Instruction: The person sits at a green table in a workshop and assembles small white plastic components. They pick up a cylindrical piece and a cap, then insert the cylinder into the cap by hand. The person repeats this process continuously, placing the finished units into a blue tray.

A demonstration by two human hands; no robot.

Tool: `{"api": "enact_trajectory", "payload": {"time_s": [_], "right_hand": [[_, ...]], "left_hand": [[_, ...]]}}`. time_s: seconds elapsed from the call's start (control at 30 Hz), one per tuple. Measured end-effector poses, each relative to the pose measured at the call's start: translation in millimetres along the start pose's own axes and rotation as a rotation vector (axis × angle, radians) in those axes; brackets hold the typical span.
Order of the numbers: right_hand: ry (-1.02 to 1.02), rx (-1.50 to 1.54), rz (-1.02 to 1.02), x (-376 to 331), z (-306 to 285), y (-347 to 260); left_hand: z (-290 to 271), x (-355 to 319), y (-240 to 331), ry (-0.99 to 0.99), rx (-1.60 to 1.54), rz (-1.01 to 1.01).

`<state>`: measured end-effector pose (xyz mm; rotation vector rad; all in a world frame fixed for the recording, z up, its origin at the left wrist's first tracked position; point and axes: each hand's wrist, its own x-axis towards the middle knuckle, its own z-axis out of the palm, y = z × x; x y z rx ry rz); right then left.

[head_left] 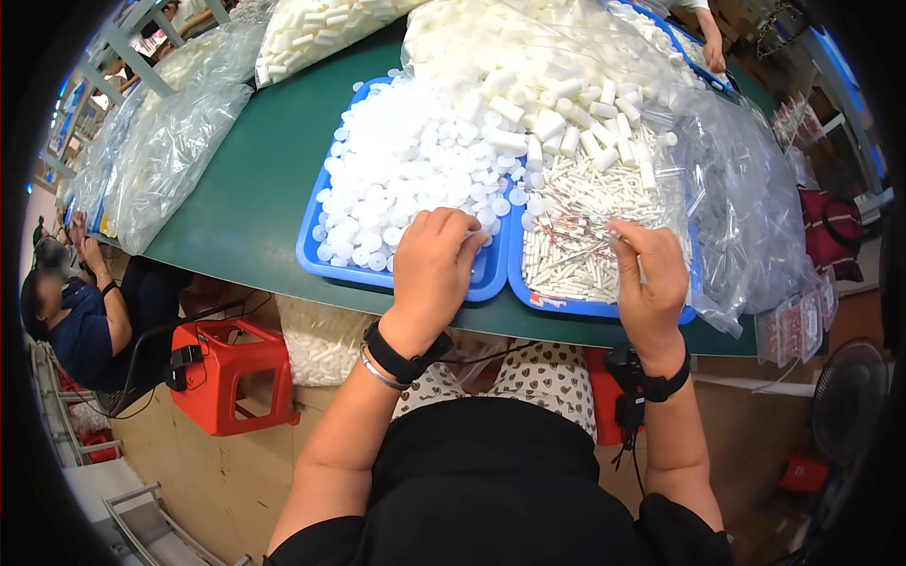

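My left hand (436,267) is over the front right part of a blue tray (310,247) heaped with translucent white plastic discs (387,179). Its thumb and fingers are pinched together, and what they hold is hidden. My right hand (653,275) is above a second blue tray (574,307), to the right of the first. Between its thumb and index finger is a small white piece (613,233), too small to name. Thin white sticks (552,267) fill this tray, with some reddish strands among them. Thicker white cylinders (566,118) lie behind the sticks.
A large clear bag of white cylinders (528,42) rests behind the trays, and crumpled clear plastic (731,189) lies to the right. The green table (226,203) extends left. Red stools (231,377) stand below. Another person (90,316) sits at left; another hand (714,52) shows far right.
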<state>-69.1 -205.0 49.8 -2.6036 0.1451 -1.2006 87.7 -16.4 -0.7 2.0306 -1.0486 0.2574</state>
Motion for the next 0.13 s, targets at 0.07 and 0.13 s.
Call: {"api": "enact_trajectory", "payload": {"time_s": [0.07, 0.13], "right_hand": [[-0.019, 0.004, 0.053, 0, -4, 1], [-0.03, 0.005, 0.081, -1, -5, 2]], "left_hand": [[-1, -2, 2, -0.004, -0.182, -0.156], [-6, -5, 11, -0.042, -0.448, -0.411]]}}
